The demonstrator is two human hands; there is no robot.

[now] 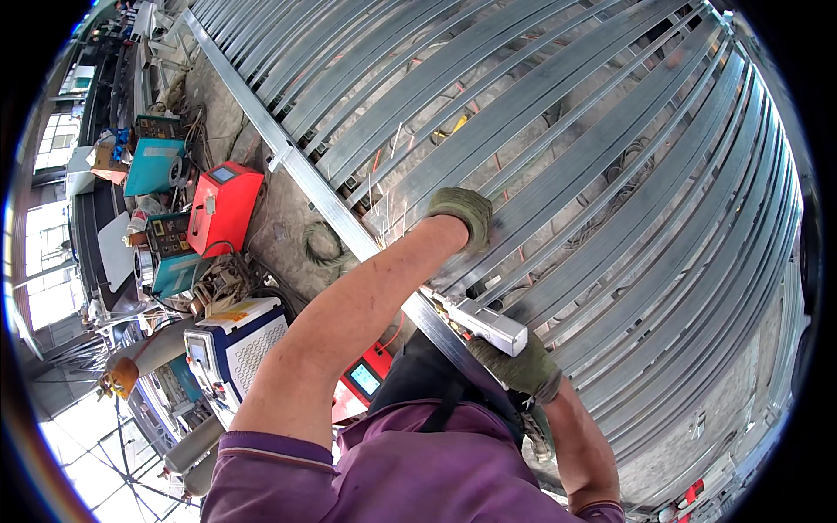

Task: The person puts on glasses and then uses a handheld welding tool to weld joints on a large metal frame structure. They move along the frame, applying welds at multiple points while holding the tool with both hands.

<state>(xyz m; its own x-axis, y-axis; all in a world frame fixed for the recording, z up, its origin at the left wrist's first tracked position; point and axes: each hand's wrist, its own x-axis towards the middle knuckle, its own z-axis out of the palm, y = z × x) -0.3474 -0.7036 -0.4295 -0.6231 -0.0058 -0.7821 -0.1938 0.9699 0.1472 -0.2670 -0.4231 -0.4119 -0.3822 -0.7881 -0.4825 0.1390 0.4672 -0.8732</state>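
My left hand (pixel 461 215), in an olive-green work glove, is closed over a long grey steel tube (pixel 571 183) near its left end; the fingertips are partly hidden. Nearer to me, my right hand (pixel 520 370), gloved the same way, grips a silver handheld welding gun (pixel 494 326). The narrow front of the gun points left, at the steel rail (pixel 336 218) where the tube ends meet it. Thin bright streaks, like sparks, show just left of my left hand. How the gun's tip meets the metal is hard to make out.
Many parallel steel tubes (pixel 418 91) span the frame over a concrete floor (pixel 292 231) with cables. Left of the rail stand a red machine (pixel 225 209), teal machines (pixel 157 166), a white-and-blue unit (pixel 240 344) and a coiled cable (pixel 323 244). A red box with a screen (pixel 364 378) sits beside my body.
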